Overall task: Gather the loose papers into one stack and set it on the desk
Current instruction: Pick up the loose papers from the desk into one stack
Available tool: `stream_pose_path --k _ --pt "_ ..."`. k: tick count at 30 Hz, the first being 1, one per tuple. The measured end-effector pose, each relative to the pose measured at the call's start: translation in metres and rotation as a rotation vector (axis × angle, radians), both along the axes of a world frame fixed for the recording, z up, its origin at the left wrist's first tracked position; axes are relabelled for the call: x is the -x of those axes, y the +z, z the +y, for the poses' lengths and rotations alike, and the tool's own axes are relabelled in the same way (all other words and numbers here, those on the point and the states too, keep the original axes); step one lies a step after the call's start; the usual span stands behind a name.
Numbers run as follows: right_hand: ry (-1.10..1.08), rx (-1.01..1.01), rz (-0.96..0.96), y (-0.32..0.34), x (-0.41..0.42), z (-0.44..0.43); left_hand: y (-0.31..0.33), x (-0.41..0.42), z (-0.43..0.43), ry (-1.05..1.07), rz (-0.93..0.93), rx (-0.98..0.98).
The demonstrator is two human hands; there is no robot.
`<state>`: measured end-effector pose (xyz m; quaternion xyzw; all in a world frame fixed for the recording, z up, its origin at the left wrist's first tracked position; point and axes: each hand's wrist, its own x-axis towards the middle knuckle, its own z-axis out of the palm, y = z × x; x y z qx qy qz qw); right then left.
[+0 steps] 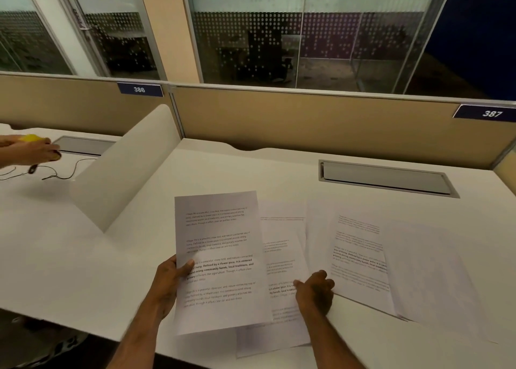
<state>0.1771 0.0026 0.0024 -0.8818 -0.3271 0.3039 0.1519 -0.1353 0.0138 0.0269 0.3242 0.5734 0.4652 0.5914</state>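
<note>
Two bare forearms rise from the bottom edge of the frame. At lower centre the left hand (170, 280) keeps a pinching grip on one printed white paper sheet (220, 259), thumb on its face, lifting it tilted off the white laminate desk (83, 257). Just right of it, the right hand (315, 290) rests knuckles up with its grip curled onto the overlapping loose printed sheets (360, 259) fanned flat across the lower right; whether it pinches one I cannot tell.

Held by one edge only, the lifted sheet could sag or fold. Dragging the fan sideways might crease a sheet or push the nearest ones, already overhanging the front edge, to the floor. A blank-looking page at far right is easy to miss.

A grey metal cable hatch (386, 178) sits behind the papers, a white rounded divider panel (125, 170) to the left. At left, another person's hand (36, 150) holds something yellow above thin black cables (61, 173). Beige partitions carry number plates; dotted glass walls fill the top.
</note>
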Motion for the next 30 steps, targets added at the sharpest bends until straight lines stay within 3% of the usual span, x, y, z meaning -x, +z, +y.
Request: stream_pose_path --k 4,9,16,22,30 --pt "-0.059 0.013 0.075 0.005 0.002 0.003 0.000 -0.002 0.001 0.012 0.011 -0.007" --pt "0.019 0.048 -0.086 0.007 0.012 -0.007 0.002 -0.003 0.002 0.019 0.024 -0.010" --pt "-0.226 0.049 0.181 0.006 0.014 0.001 0.004 -0.002 0.003 0.028 0.034 -0.021" --pt "-0.099 0.106 0.121 0.007 0.015 0.000 0.004 0.003 0.003 0.022 0.012 -0.026" --pt "0.115 -0.212 0.326 0.030 -0.010 0.017 0.013 -0.002 0.016 0.003 0.008 -0.062"
